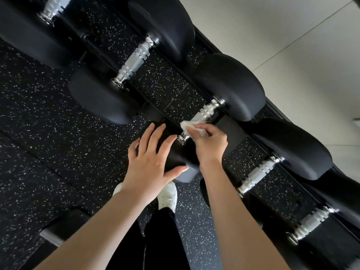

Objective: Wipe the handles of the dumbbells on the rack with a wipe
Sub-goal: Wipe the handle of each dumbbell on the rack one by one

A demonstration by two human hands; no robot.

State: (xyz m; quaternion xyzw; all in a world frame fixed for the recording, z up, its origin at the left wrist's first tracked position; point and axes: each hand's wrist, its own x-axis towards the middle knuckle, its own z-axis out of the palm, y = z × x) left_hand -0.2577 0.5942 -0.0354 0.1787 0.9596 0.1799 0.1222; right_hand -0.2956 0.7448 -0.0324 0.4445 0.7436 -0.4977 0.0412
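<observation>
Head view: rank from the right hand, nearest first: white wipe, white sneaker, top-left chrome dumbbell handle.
1. White wipe: pinched in the right hand, lying on the handle being wiped.
2. White sneaker: below the hand, on the speckled floor.
3. Top-left chrome dumbbell handle: far corner of the frame.

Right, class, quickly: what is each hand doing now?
Left hand: open, flat on the dumbbell head.
Right hand: closed, pinching the wipe on the handle.

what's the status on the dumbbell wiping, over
Right hand pinching wipe on middle dumbbell handle. Left hand flat on its near head. Nothing blocking.
</observation>
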